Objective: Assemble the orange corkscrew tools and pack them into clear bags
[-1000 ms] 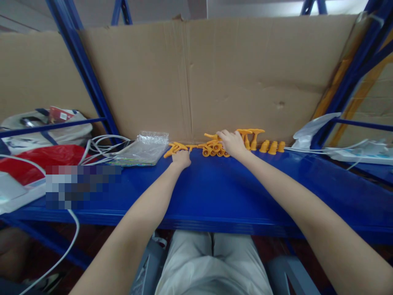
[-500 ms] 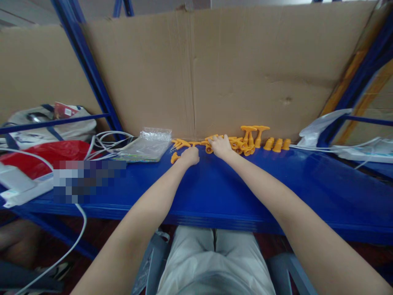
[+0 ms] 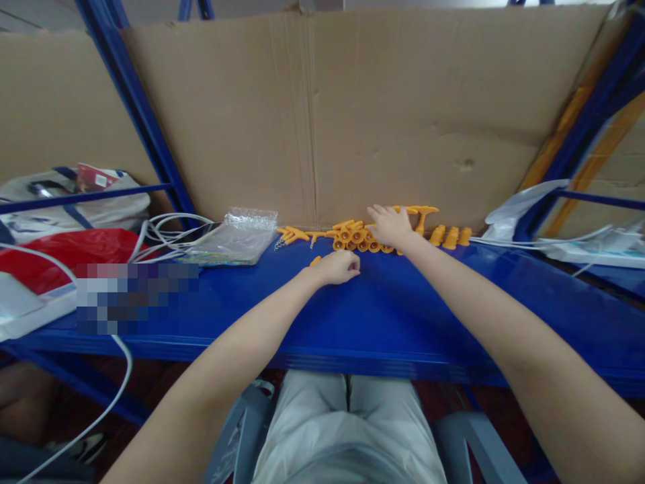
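Note:
My left hand [image 3: 340, 267] is closed just above the blue shelf, with a bit of an orange corkscrew [image 3: 315, 261] sticking out behind it; most of that piece is hidden by the hand. My right hand [image 3: 392, 226] reaches over the right part of a stack of hollow orange cups [image 3: 357, 236], its fingers apart beside the standing orange corkscrews [image 3: 426, 214]. Whether its fingertips touch anything is hard to make out. Loose orange corkscrew handles with metal spirals [image 3: 293, 234] lie left of the stack.
Several orange cups [image 3: 451, 236] stand upright to the right. A clear plastic bag [image 3: 236, 238], white cables [image 3: 174, 225] and a red bag [image 3: 95, 245] lie on the left. Cardboard [image 3: 373, 114] walls the back of the blue shelf [image 3: 403, 316]; white cables [image 3: 519, 242] run along the right.
My left hand has moved right and nearer to me, the orange piece moving with it. My right hand has shifted right along the stack, uncovering the cups on its left side.

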The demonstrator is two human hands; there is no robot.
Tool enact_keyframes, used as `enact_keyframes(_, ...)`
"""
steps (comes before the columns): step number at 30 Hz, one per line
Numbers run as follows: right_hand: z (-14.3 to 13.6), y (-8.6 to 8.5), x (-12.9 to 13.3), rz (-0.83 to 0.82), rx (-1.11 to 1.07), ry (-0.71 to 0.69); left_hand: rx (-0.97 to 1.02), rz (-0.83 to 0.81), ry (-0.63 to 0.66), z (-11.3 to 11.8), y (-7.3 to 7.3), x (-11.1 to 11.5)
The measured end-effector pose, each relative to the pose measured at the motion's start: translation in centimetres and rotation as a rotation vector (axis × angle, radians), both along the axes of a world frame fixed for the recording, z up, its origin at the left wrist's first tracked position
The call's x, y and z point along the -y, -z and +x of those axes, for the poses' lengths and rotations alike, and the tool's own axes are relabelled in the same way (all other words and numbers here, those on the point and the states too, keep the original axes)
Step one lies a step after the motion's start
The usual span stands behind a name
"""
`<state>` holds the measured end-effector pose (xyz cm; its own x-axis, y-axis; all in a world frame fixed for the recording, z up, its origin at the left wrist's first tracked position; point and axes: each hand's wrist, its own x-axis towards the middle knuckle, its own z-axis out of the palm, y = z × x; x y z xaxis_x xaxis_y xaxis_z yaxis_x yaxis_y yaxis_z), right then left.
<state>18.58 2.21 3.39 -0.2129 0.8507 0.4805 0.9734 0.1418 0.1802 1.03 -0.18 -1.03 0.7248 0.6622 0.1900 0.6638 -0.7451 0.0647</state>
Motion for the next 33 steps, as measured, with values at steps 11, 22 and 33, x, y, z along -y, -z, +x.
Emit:
enact_keyframes(11,15.9,1.1,0.2,-0.221,-0.342,0.649,0.060,-0.018,0.047,0.2,0.1,0.2)
enact_keyframes(22,17.5,4.0,0.3,-0.128,-0.456,0.592,0.073,-0.013,0.040,0.1,0.3,0.0)
enact_keyframes(33,17.0,4.6,-1.4,-0.151,-0.588,0.620,0.061,-0.019,0.033,0.2,0.1,0.1)
